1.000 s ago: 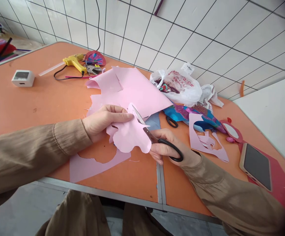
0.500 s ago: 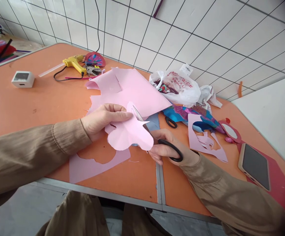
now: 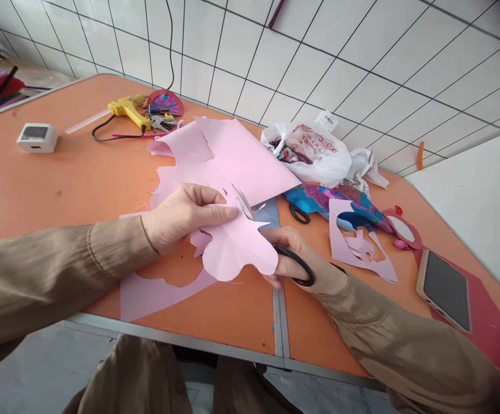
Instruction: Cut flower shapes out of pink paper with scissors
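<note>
Between thumb and fingers, my left hand (image 3: 189, 215) pinches a pink paper cutout (image 3: 237, 247) with rounded, petal-like lobes and a pointed tip on its right. My right hand (image 3: 291, 253) is closed on a pair of scissors (image 3: 299, 265), fingers through the black handle. The metal blades point up and left, beside my left thumb at the paper's upper edge. A large pink sheet (image 3: 241, 155) with ragged left edges lies behind both hands. Below my left wrist rests a pink offcut (image 3: 155, 296) with a curved edge.
A yellow glue gun (image 3: 131, 112) with keys beside it lies at the back left, near a white box (image 3: 37, 138). To the right are a white plastic bag (image 3: 319, 152), a pink paper frame (image 3: 338, 241) and a phone (image 3: 443, 290) on red material.
The cutout has turned and shifted slightly down and right in my left hand. The narrow lobe at its top no longer shows whole, and a small pink scrap now shows beside the blades.
</note>
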Motion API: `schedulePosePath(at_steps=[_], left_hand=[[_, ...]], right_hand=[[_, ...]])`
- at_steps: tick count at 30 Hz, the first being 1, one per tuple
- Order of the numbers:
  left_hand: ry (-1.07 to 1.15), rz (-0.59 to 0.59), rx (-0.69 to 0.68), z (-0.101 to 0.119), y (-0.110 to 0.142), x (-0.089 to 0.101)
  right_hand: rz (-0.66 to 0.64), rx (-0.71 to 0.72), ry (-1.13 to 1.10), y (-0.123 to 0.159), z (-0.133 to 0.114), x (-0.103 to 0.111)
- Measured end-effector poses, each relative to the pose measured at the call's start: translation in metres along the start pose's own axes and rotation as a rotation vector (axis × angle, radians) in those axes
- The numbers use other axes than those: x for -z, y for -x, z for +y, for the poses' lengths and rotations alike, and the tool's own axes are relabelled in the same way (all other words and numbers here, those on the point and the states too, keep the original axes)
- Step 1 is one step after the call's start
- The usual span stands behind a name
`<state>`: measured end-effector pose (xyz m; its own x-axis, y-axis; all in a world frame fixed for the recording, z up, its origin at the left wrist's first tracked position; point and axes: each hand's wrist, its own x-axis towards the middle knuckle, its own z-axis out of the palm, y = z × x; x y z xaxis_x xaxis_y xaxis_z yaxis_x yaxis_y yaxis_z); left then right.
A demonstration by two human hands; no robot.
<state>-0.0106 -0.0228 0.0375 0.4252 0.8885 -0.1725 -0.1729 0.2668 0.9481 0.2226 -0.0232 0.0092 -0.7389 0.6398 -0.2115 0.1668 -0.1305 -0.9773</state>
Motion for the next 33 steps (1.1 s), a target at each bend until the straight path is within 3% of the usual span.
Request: schedulePosePath(at_steps=[19,33], left_hand=[[-0.042,-0.044,0.011,-0.006,-0.003,0.002],[-0.027,-0.077,0.017,-0.008,-0.004,0.006]], right_hand=[[0.010,-0.008,-0.001,-0.001,-0.004,-0.002],[0.007,0.024,-0.052,-0.001,0.008,0.002]])
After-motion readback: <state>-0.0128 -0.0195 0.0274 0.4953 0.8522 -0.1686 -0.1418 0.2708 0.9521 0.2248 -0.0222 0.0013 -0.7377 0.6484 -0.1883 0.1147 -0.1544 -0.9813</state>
